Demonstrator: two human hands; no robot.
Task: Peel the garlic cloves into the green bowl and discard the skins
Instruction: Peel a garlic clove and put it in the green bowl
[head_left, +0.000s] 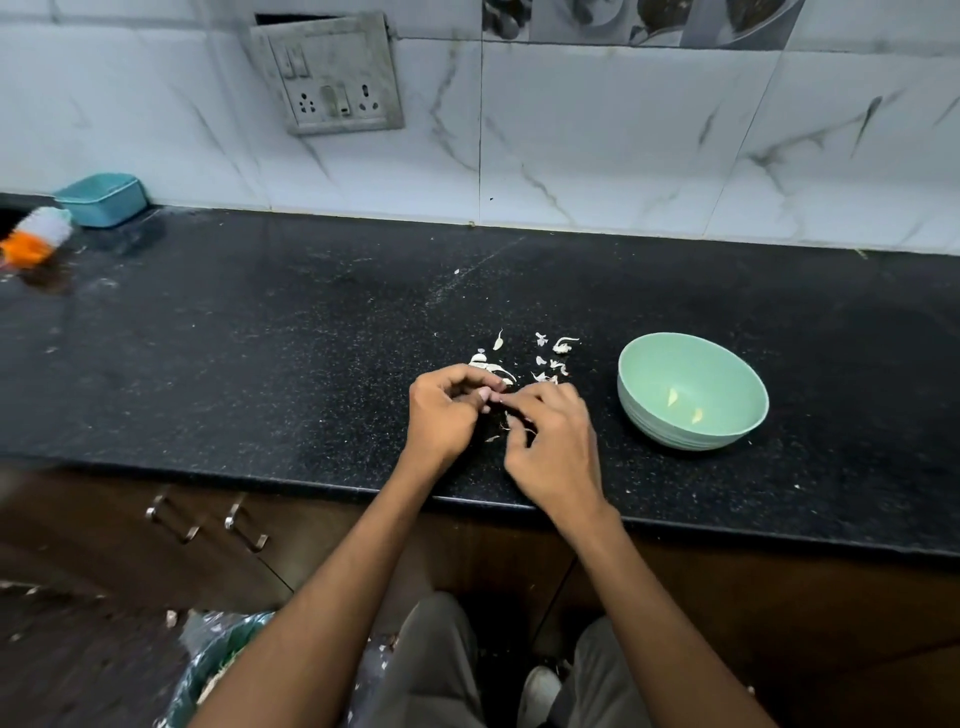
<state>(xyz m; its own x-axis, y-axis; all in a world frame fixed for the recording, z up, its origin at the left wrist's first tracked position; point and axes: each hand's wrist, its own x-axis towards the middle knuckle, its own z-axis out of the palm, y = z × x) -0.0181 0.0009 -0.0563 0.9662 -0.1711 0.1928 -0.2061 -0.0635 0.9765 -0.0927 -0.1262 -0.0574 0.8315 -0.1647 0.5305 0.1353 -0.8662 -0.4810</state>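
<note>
So I'm standing at the black countertop (311, 332) with both hands meeting just left of the green bowl (692, 391), which I'll use as my reference for everything. My left hand (444, 410) has its fingers curled in, and my right hand (558, 447) is curled too, fingertips of both pressed together around something small between them. Pretty sure it's a garlic clove but honestly it's hidden by my fingers, so I can't tell what shape it's in or which hand really has the grip on it. A few wispy bits of skin poke out under my right fingers. The bowl sits upright on the counter, close to my right hand but not touching it, and inside it there are two peeled cloves (684, 405), pale yellow, lying apart from each other on the bottom. Left of the bowl and just behind my hands is a scatter of papery garlic skins (524, 358) spread loose over the counter. Way off to the far left of the bowl, against the marble-look wall tiles (623, 145), there's a teal container (100, 200) and a blurry orange and white brush (36, 236) next to it. Down on the floor, below and left of the bowl, you can see a bin with a plastic liner (218, 660).
</note>
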